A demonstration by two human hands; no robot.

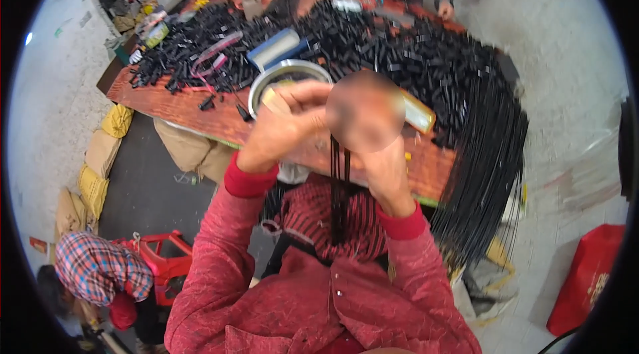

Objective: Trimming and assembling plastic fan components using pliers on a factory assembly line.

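My left hand [283,129] is raised over the near table edge, its fingers curled in toward my right hand; what they pinch is hidden. A pale yellowish piece [276,101] shows at its fingers. A round blurred patch covers the fingers of my right hand [383,166]. From under that patch, beside my right palm, several thin black cables [340,184] hang down in front of my lap; my right hand seems closed on them. Just behind my left hand stands a round metal bowl [254,93], and beyond my right fingers lies a yellow-edged tray [421,117].
Heaps of small black parts [399,47] cover the reddish wooden table [200,111]. Long black cables [482,181] droop over its right edge. A blue and white box [276,49] lies mid-table. People sit across the table, and another person [106,267] is bent low at left near a red stool [166,257].
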